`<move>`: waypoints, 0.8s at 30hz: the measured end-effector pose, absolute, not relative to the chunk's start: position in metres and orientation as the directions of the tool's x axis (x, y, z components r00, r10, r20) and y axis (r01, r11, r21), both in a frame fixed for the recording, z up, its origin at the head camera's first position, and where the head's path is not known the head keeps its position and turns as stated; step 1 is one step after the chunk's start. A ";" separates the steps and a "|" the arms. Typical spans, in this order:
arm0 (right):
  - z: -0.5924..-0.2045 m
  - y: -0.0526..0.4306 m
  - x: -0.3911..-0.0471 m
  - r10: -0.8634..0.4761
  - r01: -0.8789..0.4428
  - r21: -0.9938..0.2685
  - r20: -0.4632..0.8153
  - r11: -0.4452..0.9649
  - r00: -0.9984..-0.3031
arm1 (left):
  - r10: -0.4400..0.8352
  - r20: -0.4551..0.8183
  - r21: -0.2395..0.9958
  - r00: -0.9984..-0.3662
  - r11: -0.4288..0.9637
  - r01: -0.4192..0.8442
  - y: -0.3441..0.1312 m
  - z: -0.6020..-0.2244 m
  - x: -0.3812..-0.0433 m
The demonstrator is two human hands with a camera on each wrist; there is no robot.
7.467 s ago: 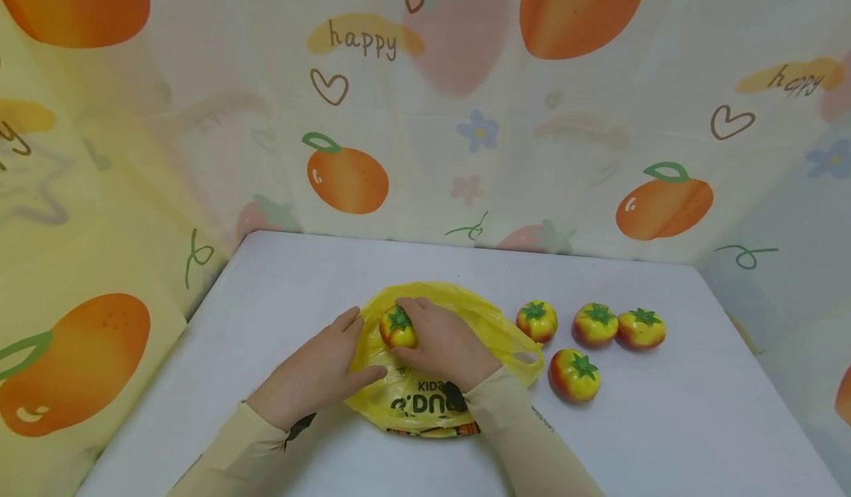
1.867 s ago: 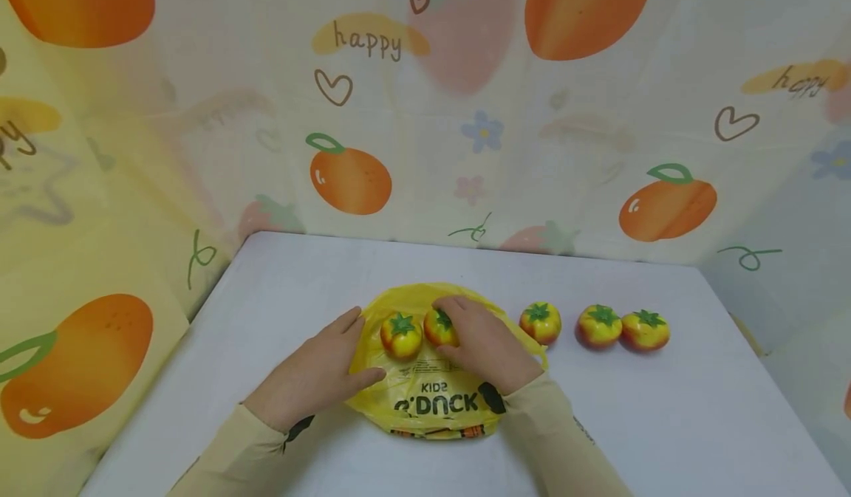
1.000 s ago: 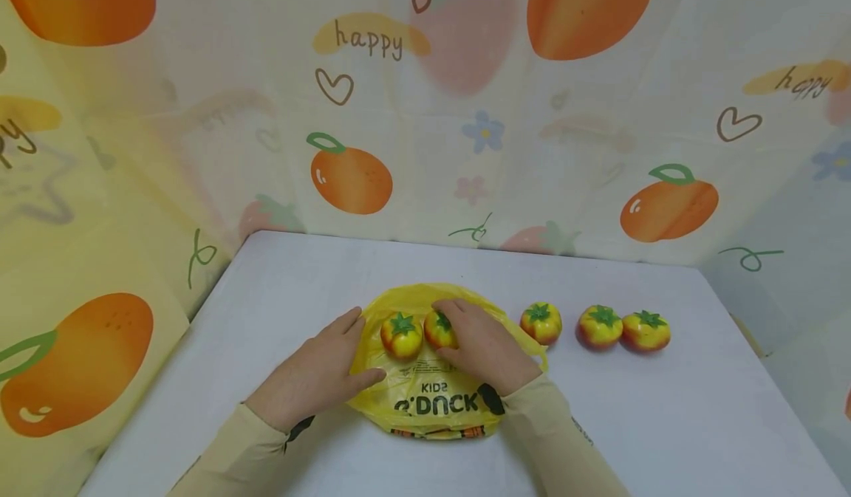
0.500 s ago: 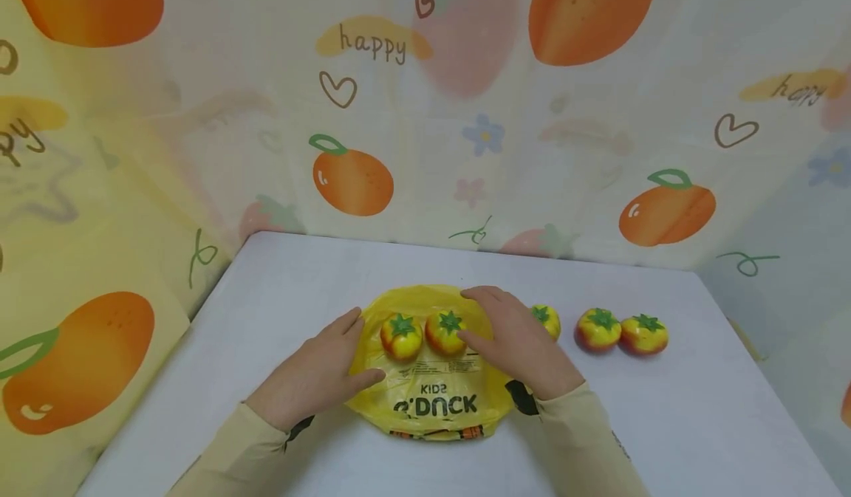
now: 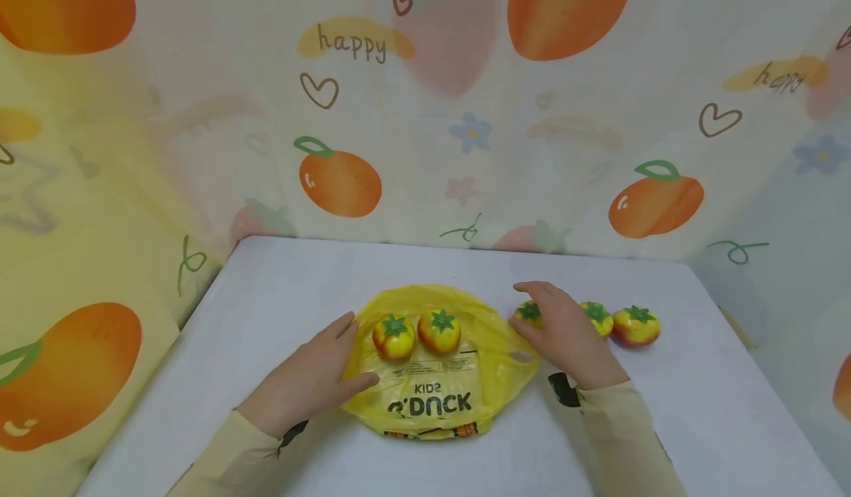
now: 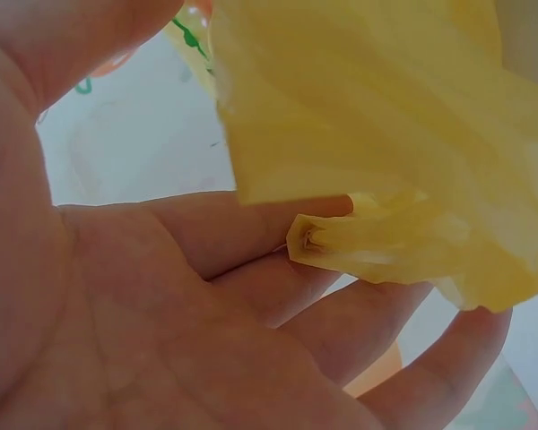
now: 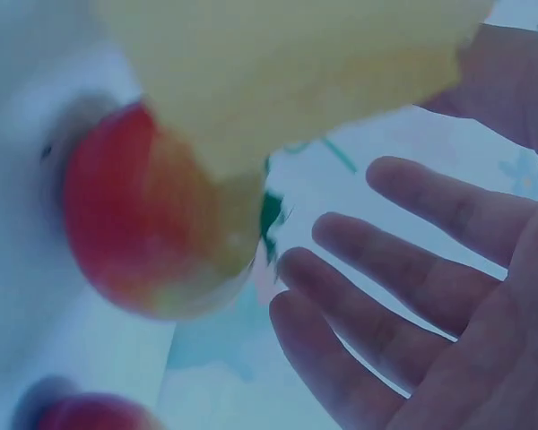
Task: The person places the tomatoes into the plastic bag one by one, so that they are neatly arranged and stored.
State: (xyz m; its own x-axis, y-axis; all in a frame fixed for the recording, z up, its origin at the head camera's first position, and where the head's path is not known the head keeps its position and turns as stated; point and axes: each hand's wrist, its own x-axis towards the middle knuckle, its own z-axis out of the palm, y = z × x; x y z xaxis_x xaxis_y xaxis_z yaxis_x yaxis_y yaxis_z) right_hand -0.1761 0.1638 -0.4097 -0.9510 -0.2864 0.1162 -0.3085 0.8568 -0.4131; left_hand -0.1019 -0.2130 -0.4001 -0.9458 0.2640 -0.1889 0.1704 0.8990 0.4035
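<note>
Two red-and-yellow fruits on a yellow bag, left hand at its edge, thumb and fingers apart, right hand spread wide beside a third fruit, two more fruits beyond.

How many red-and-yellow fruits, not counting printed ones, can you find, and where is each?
5: two fruits within the outline of the yellow bag, a third partly behind the right hand, two more farther right. Others could be hidden.
</note>
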 end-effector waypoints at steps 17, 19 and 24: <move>-0.418 0.175 -0.186 -0.238 -0.208 -0.413 -0.023 0.887 -0.971 | 0.273 -0.174 0.404 -0.946 0.896 0.184 -0.212 -0.397 -0.100; -0.419 0.174 -0.187 -0.237 -0.203 -0.408 -0.035 0.890 -0.971 | 0.277 -0.168 0.407 -0.946 0.894 0.189 -0.212 -0.397 -0.100; -0.422 0.174 -0.188 -0.237 -0.200 -0.399 -0.046 0.895 -0.970 | 0.280 -0.157 0.407 -0.947 0.892 0.196 -0.212 -0.398 -0.099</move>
State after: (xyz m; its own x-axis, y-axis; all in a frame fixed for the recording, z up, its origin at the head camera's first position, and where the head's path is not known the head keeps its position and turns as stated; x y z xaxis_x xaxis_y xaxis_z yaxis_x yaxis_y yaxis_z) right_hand -0.1879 0.1741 -0.4220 -0.9704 -0.2372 -0.0456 -0.2000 0.8949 -0.3988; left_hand -0.0992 -0.2124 -0.3977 -0.9472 0.2798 -0.1567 0.1963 0.8923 0.4066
